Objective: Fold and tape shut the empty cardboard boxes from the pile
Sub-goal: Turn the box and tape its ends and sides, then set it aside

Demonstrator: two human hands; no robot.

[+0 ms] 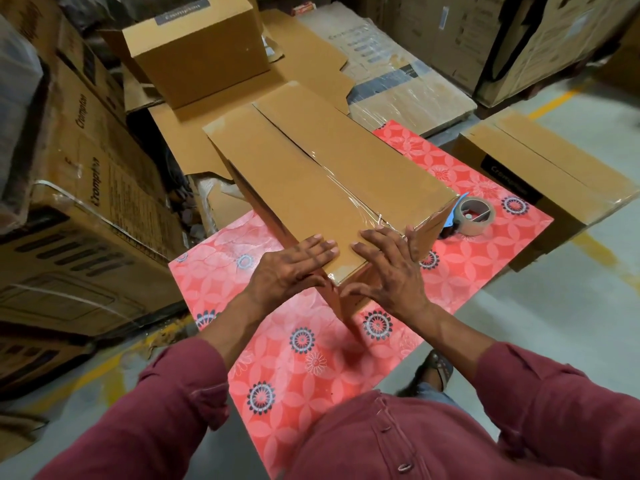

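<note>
Stacked cartons crowd this storeroom, and my work sits on a red flowered mat (311, 368) spread over the grey floor. At mid-frame lies the long cardboard box (311, 174), its two top flaps folded shut with clear tape (349, 199) running along the seam toward me. My left hand (294, 268) lies flat, fingers straight, on the near end of the lid; my right hand (391, 268) presses beside it with fingers spread, thumb hanging over the near corner. Both palms hold nothing. I judge I'm smoothing the tape end down; doing it well means firm strokes outward from the seam and over the edge, so no wrinkle lifts. The far stretch of seam looks untaped, though glare makes that hard to say. Right of the box, the tape dispenser (472, 216) rests on the mat. Further right stands another closed box (540, 181); at upper left, a squarer box (197, 53) sits on flattened cardboard (311, 60).
</note>
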